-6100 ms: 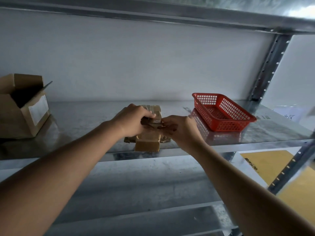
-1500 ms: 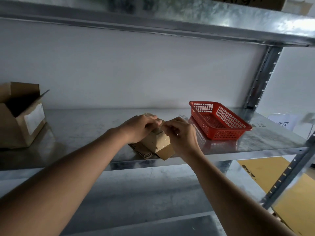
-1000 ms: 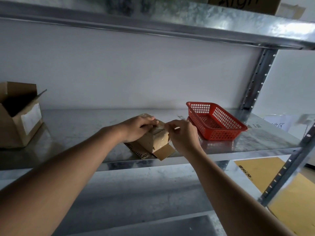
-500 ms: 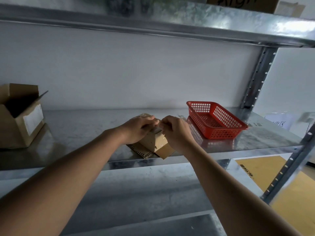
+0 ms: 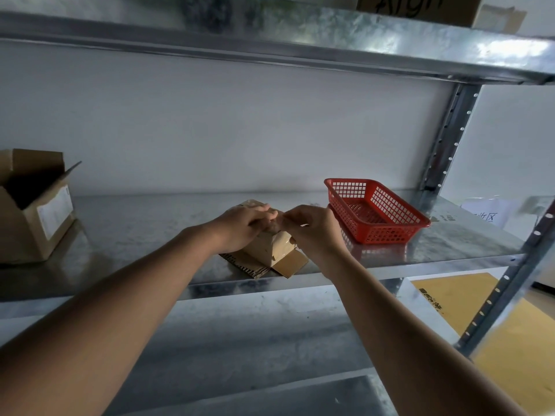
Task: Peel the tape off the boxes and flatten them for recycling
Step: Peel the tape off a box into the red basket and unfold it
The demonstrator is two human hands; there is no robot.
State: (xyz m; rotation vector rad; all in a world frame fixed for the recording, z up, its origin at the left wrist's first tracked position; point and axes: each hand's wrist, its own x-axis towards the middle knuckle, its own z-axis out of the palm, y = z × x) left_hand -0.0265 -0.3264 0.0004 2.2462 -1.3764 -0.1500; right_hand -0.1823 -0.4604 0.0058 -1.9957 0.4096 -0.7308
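2 hands: both meet over 1 small box at the front edge of a metal shelf (image 5: 126,232).
Open box (image 5: 33,211): far left on the shelf, at about 9 o'clock from the hands; its flaps stand up, the inside is dark, and a pale label shows on the side facing right. It is well apart from the hands.
Left hand (image 5: 240,226): lies over the top left of the small box, knuckles up, fingers curled down onto the cardboard and holding it against the shelf.
Small box (image 5: 267,249): brown cardboard, tilted with 1 corner toward the camera; glossy tape (image 5: 280,243) runs over its near face. A flap (image 5: 292,264) lies open flat at its 5 o'clock side, reaching the shelf's front lip.
Flat cardboard (image 5: 243,262): a corrugated piece lies under the small box, its ribbed edge showing at 7 o'clock from the box.
Right hand (image 5: 312,228): just right of the left hand, fingertips nearly touching it, fingers bent and pinched together at the top edge of the small box. Whether they actually have hold of the tape end cannot be told; the spot is hidden by the fingers.
Red basket (image 5: 399,232): plastic mesh, at 3 o'clock from the hands, near the right hand but not touching it.
Upright post (image 5: 447,139): perforated metal, at 1 o'clock behind the basket.
Paper sign (image 5: 486,214): far right, print too blurred to read.
Yellow sheet (image 5: 510,325): lower right, below the shelf level.
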